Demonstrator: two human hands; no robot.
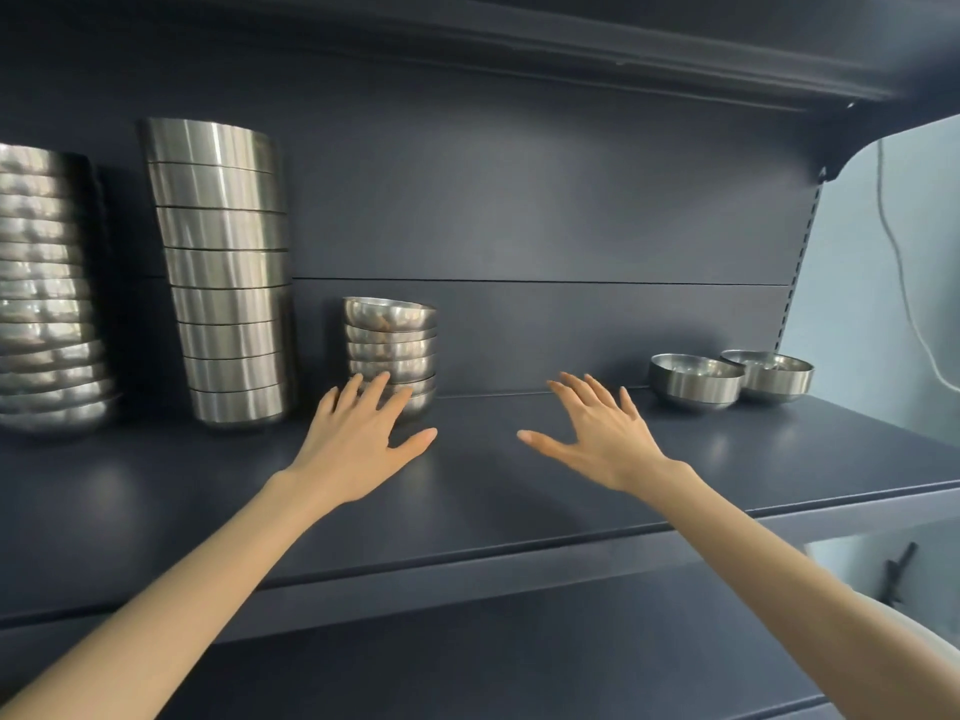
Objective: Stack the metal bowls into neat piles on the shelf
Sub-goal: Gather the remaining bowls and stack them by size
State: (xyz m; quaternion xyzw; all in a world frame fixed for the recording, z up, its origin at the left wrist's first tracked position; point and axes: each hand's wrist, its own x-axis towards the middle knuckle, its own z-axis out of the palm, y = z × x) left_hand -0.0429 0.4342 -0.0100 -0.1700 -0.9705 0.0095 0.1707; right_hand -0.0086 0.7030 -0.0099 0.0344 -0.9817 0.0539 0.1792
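On the dark shelf (493,491) a short pile of small metal bowls (390,340) stands at the middle back. My left hand (358,439) reaches toward it with spread, straight fingers, its fingertips in front of the lowest bowls and holding nothing. My right hand (602,433) hovers flat over the bare shelf, fingers spread, empty. Two single bowls sit at the right back: the nearer one (696,381) and another (771,374) just behind and right of it.
A tall pile of smooth bowls (223,272) stands left of the short pile. A pile of hammered bowls (47,298) is at the far left. The shelf's back panel, an upper shelf overhead and a slotted upright (800,262) at the right bound the space.
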